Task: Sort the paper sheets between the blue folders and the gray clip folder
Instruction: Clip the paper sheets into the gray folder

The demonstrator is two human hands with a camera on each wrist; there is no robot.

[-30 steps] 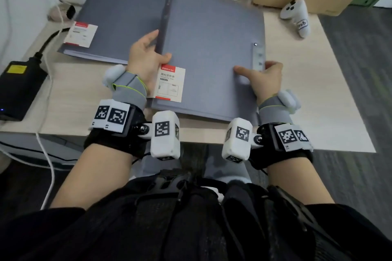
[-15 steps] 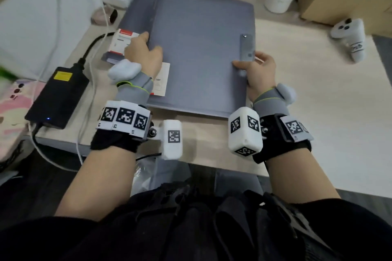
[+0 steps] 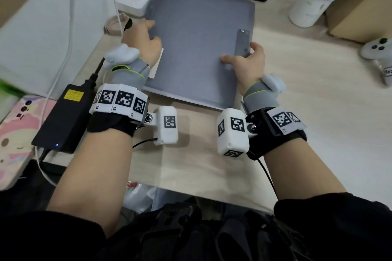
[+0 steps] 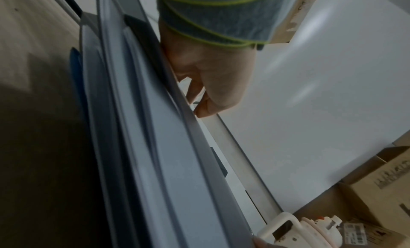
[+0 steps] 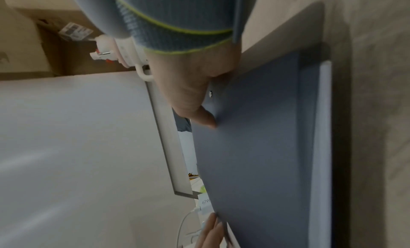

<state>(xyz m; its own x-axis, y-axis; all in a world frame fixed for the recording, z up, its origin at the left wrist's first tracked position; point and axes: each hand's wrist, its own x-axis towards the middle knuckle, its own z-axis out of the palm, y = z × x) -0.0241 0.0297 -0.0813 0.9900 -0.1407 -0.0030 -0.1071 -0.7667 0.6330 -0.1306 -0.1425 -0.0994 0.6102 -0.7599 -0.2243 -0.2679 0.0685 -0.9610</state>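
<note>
I have the gray clip folder (image 3: 197, 42) lying closed on the wooden desk (image 3: 307, 95), on top of what the left wrist view shows as a stack of bluish covers, which I take to be the blue folders (image 4: 124, 146); I see no loose paper sheets in any view. My judgement is that this step is squaring the stack, so the thing to do well is keep both hands level and push the edges evenly, so no cover skews or slides off the one beneath. I should watch the metal clip bar (image 3: 242, 42) near the right edge, since my thumb sits just beside it and could catch on it.

My left hand (image 3: 146, 42) is on the folder's left edge, palm down, fingers bent loosely over the cover with the tips resting on top; whether any finger hooks under the edge I cannot tell. My right hand (image 3: 248, 63) holds the right edge in a pinch: the thumb presses flat on the cover just near the clip bar, and the fingers curl round the edge, one tip showing beside the bar. Both forearms reach straight forward from near the desk edge, wrists slightly raised, roughly parallel
</note>
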